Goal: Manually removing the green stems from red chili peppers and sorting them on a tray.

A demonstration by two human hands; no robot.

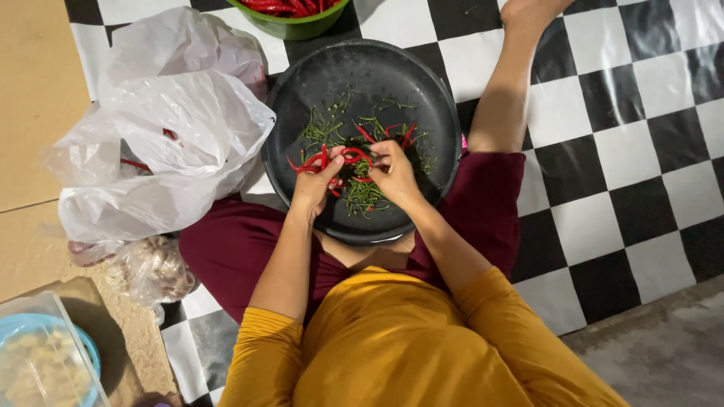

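Note:
A round black pan (362,68) rests on my lap, holding green chilli stems (326,130) and a few red chillies (403,136). My left hand (317,185) is closed on a bunch of red chillies (309,161) over the pan's middle. My right hand (394,172) pinches the end of one red chilli (354,154) right beside the left hand; the two hands nearly touch. I sit on the floor in a yellow top and maroon skirt, one bare leg (504,90) stretched along the pan's right side.
A green bowl (290,26) of red chillies stands beyond the pan. A crumpled white plastic bag (173,128) lies to the left, a bag of garlic (154,271) below it. A clear container with a blue bowl (45,354) sits at bottom left. The mat (626,151) is black-and-white checked.

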